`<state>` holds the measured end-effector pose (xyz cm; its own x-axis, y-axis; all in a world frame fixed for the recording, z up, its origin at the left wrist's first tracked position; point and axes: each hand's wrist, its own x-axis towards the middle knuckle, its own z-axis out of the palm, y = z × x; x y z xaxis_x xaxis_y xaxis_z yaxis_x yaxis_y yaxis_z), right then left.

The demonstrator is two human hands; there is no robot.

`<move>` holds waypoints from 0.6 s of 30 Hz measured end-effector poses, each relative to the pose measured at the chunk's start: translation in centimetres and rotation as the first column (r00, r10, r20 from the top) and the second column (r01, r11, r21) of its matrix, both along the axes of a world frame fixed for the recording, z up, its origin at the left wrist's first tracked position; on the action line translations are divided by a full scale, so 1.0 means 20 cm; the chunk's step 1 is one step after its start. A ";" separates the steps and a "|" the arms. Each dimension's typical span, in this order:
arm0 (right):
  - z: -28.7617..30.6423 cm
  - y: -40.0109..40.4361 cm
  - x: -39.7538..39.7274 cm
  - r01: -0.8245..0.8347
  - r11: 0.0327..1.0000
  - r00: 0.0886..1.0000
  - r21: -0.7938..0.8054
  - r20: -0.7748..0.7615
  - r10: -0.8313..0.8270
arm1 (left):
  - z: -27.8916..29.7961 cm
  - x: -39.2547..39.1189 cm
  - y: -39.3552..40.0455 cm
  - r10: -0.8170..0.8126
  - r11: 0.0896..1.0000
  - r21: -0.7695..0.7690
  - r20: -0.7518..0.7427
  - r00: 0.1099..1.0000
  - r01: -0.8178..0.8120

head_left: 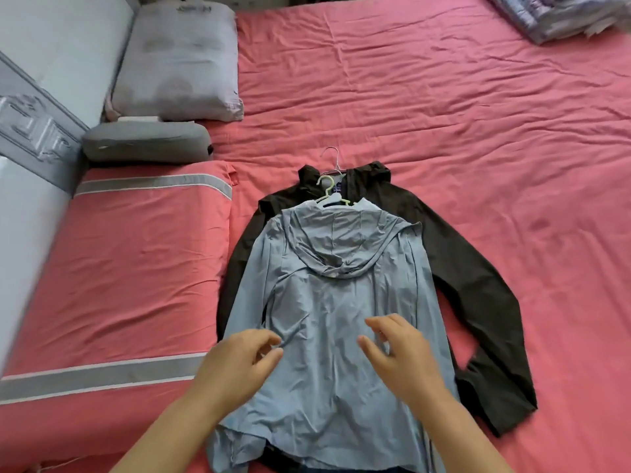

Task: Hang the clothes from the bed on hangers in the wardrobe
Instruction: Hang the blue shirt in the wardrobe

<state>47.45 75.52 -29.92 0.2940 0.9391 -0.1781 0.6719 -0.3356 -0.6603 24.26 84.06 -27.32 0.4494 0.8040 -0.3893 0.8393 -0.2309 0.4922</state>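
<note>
On wrinkled pink sheet (444,97), smooth blue hoodie (341,268), dark jacket (478,285), 2 hands (239,363) above

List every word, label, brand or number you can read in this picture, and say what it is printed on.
No text can be read.
White pillow: dark print near its top edge, too blurred to read.
Black jacket: small blue neck label, too small to read.
</note>
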 end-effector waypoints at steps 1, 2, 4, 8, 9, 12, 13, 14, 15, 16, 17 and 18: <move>-0.06 0.07 0.05 -0.008 1.000 1.000 -0.015 0.000 0.008 | -0.05 0.06 0.05 0.007 1.000 -0.018 -0.011 1.000 -0.007; -0.14 0.14 0.12 -0.021 0.999 1.000 -0.028 -0.008 0.021 | -0.12 0.13 0.11 0.020 0.999 -0.039 -0.017 1.000 -0.020; -0.25 0.27 0.21 -0.043 0.997 0.999 -0.063 -0.021 0.042 | -0.20 0.22 0.20 0.041 0.997 -0.068 -0.036 0.999 -0.043; -0.51 0.57 0.41 -0.054 0.992 0.998 -0.117 -0.031 0.050 | -0.42 0.39 0.40 0.094 0.989 -0.111 -0.064 0.994 -0.100; -0.56 0.64 0.46 -0.047 0.992 0.999 -0.117 -0.018 0.045 | -0.45 0.42 0.44 0.108 0.986 -0.116 -0.070 0.992 -0.116; -0.72 0.89 0.60 -0.025 0.992 0.999 -0.126 0.038 0.030 | -0.61 0.47 0.58 0.158 0.980 -0.113 -0.066 0.985 -0.165; -0.76 0.96 0.63 -0.016 0.992 0.998 -0.127 0.065 0.024 | -0.65 0.48 0.62 0.168 0.979 -0.106 -0.066 0.984 -0.175; -0.81 1.04 0.66 -0.009 0.992 0.995 -0.123 0.093 0.020 | -0.68 0.49 0.65 0.177 0.978 -0.099 -0.071 0.982 -0.183; -0.86 1.12 0.69 -0.004 0.993 0.992 -0.117 0.124 0.019 | -0.73 0.49 0.69 0.185 0.977 -0.093 -0.077 0.980 -0.192; -0.90 1.18 0.72 -0.003 0.995 0.987 -0.102 0.159 0.019 | -0.76 0.49 0.71 0.192 0.975 -0.094 -0.085 0.978 -0.200; -0.94 1.24 0.74 -0.015 0.996 0.979 -0.090 0.203 0.033 | -0.80 0.49 0.74 0.199 0.974 -0.095 -0.087 0.976 -0.207; -0.98 1.29 0.76 -0.032 0.996 0.966 -0.086 0.255 0.053 | -0.82 0.49 0.76 0.203 0.973 -0.097 -0.087 0.975 -0.211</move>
